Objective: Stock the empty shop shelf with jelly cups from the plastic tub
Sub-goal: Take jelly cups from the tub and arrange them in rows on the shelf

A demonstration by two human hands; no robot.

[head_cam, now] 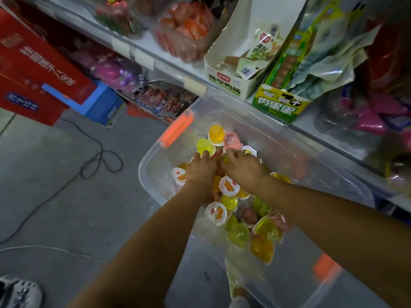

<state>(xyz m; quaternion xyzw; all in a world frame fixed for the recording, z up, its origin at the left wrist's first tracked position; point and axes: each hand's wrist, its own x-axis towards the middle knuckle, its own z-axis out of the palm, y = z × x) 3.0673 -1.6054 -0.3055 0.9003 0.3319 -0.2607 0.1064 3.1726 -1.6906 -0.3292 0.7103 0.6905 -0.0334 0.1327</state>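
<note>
A clear plastic tub [155, 158] with orange latches [178, 130] stands on the floor against the shop shelf [329, 141]. It holds several jelly cups [239, 234] in yellow, orange, pink and green, some with white printed lids. Both my hands are down in the pile at the tub's far end, knuckles up. My left hand [201, 168] curls its fingers over a yellow-green cup [205, 145]. Right beside it, my right hand [241, 165] curls its fingers into the cups below a pink cup [231, 140]. What lies under the palms is hidden.
Red cartons [33, 70] and a blue box [104, 101] stand at the left. A black cable [100, 156] loops across the grey floor. Open snack boxes [231, 85] and bags of goods fill the shelves above the tub. A shoe [20, 292] shows at bottom left.
</note>
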